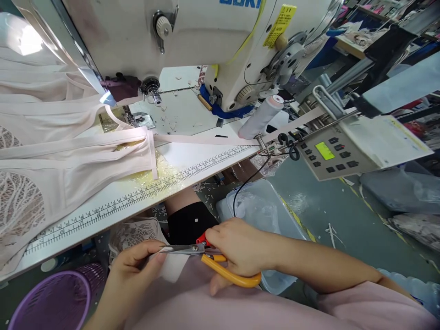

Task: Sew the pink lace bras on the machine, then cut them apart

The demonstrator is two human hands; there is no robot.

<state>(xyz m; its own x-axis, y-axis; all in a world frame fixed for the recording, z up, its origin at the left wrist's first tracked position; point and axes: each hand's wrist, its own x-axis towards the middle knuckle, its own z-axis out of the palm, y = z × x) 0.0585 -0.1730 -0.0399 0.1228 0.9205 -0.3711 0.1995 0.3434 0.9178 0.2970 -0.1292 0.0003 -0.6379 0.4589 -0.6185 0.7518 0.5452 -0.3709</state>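
Gripping the orange-handled scissors [220,265] with its fingers curled around the loops, the right hand [240,247] holds them low over the lap, below the front edge of the sewing table [202,158], the blades pointing left and nearly closed. The left hand [132,268] pinches a small white piece of fabric [173,270] between thumb and fingertips, and the blades touch its upper edge. Up on the table a pale pink garment [68,160] lies flat beside the white sewing machine [206,36], a measuring scale [137,198] runs along the table's edge, and a purple basket [51,300] stands at lower left.
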